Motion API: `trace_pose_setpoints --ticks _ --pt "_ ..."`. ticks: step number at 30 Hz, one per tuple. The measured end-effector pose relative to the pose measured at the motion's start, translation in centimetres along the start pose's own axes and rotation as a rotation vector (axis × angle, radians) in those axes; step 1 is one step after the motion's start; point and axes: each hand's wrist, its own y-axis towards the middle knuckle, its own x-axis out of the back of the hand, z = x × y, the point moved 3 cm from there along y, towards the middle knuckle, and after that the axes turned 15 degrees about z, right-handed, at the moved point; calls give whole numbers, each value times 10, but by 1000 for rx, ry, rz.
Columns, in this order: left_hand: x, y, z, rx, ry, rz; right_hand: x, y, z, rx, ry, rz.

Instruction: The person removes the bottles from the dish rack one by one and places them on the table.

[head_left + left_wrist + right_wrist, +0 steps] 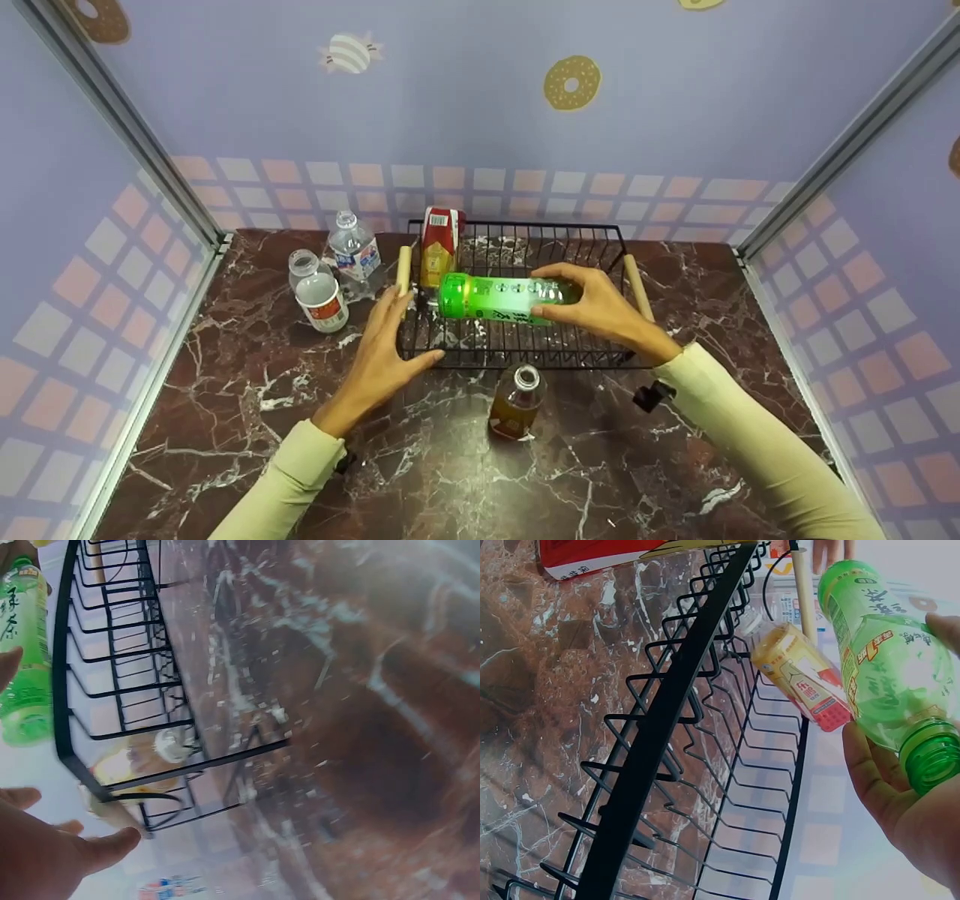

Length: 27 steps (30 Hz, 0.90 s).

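Note:
My right hand [592, 304] grips a green tea bottle [495, 298] near its capless neck. In the head view the bottle lies sideways over the black wire basket [517, 360], its base pointing left. My left hand [382, 352] is at the basket's left end, fingers extended and thumb spread, beside the left wooden handle [404, 270]; it holds nothing. A red and yellow carton [439, 247] leans inside the basket at the left. The right wrist view shows a clear bottle [751, 622] next to this carton.
Two clear bottles, one with a red and white label [322, 300] and one with a blue label [356, 251], stand left of the basket. An open bottle [517, 405] with a brown label stands in front. Patterned walls enclose the marbled table [450, 480].

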Motion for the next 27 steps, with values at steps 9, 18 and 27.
trace_pose_setpoints --ticks 9,18,27 --pt "5 4 -22 -59 84 54 -3 2 4 -2 4 22" --pt "10 10 -31 -145 119 72 -5 -2 7 -6 8 21" --pt "14 15 -40 -215 215 92 -7 -4 9 23 20 44"
